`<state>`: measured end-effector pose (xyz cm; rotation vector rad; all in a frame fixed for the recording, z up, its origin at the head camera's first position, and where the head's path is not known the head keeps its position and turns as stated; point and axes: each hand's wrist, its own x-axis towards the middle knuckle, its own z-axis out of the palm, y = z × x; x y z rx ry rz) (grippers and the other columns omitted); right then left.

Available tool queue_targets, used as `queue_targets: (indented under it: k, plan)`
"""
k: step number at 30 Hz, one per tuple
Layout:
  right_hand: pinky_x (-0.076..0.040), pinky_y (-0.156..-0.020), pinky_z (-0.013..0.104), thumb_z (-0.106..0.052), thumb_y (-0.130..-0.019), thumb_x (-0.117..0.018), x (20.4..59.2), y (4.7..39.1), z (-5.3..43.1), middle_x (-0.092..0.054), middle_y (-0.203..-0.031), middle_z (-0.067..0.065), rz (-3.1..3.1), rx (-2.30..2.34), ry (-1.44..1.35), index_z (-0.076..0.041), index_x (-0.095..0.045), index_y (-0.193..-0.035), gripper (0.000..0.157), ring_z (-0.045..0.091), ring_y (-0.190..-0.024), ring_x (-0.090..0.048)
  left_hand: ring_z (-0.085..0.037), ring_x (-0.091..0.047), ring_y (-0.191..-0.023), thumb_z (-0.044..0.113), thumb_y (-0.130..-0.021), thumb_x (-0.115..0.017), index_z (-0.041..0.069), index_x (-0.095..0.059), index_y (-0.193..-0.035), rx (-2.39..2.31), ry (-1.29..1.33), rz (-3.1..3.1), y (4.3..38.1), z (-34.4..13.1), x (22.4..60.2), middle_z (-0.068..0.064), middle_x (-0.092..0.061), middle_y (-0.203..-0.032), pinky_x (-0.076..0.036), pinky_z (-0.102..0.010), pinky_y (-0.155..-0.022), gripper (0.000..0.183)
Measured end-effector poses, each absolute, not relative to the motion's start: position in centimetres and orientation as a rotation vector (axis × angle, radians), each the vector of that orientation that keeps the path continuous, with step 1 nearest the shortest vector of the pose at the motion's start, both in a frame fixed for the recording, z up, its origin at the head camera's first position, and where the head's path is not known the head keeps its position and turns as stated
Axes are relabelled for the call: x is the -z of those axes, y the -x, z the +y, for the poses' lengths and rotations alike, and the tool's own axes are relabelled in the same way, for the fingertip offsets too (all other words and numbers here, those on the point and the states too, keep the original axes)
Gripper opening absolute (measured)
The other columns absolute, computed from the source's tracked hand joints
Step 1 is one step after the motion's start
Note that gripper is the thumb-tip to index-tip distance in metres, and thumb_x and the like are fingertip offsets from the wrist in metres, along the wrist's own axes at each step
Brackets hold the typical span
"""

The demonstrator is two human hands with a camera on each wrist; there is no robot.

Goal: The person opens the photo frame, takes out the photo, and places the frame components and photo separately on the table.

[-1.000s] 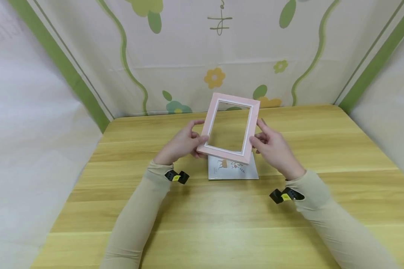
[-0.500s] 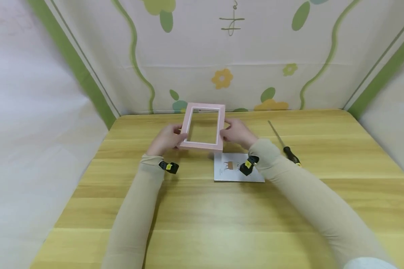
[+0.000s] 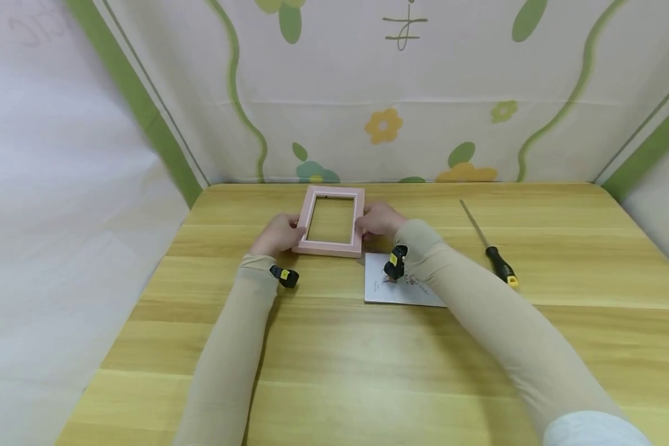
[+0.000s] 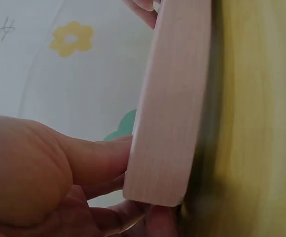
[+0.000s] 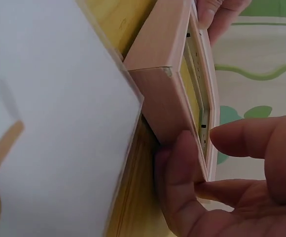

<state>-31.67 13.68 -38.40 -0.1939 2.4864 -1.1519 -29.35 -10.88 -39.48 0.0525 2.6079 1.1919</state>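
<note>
A pink picture frame [image 3: 329,249] with a white inner lip and an open middle lies low at the far side of the wooden table. My left hand [image 3: 277,235] holds its left side, thumb on the face. In the left wrist view, that hand's fingers [image 4: 155,222] reach beneath the frame's pink edge [image 4: 167,108]. On the opposite side my right hand [image 3: 381,220] grips the frame between thumb and fingers. In the right wrist view, fingertips curl at the outer wall [image 5: 165,98]. A white illustrated panel [image 3: 376,285] lies nearer me, partly covered by my right wrist.
A screwdriver [image 3: 500,263] with a black and yellow handle lies on the table [image 3: 334,365] to the right, its shaft pointing away. Behind the table hangs a flower-patterned cloth [image 3: 334,136], and pale sheets close off both sides.
Both hands have carried the picture frame leftward and lowered it toward the table, levelling it from its tilt. The screwdriver, earlier hidden behind the right arm, has come into sight.
</note>
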Motion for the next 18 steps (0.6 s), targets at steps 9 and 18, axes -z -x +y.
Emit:
queue_targets:
  k: [9, 18]
  plan:
    - [-0.05, -0.069, 0.032, -0.014, -0.096, -0.053, 38.3, 31.2, 13.7, -0.063, -0.088, 0.012, 2.581, 0.871, 0.375, 0.002, -0.061, -0.112, 0.023, 0.019, -0.071, -0.058, -0.026, -0.06, -0.101, 0.007, -0.1, -0.052, 0.003, -0.038, -0.152, -1.17, 0.042, 2.613, 29.2, -10.6, 39.6, -0.02, -0.053, -0.139, -0.051, -0.032, -0.077, 0.054]
    - [-0.047, -0.097, 0.047, -0.022, -0.102, -0.052, 35.2, 27.4, 18.3, -0.054, -0.14, 0.019, 2.626, 0.806, 0.471, 0.0, -0.053, -0.14, 0.044, 0.036, -0.121, -0.055, -0.031, -0.057, -0.11, 0.012, -0.1, -0.05, -0.002, -0.032, -0.153, -1.051, -0.033, 2.776, 28.3, -10.0, 38.0, -0.024, -0.048, -0.143, -0.048, -0.043, -0.095, 0.057]
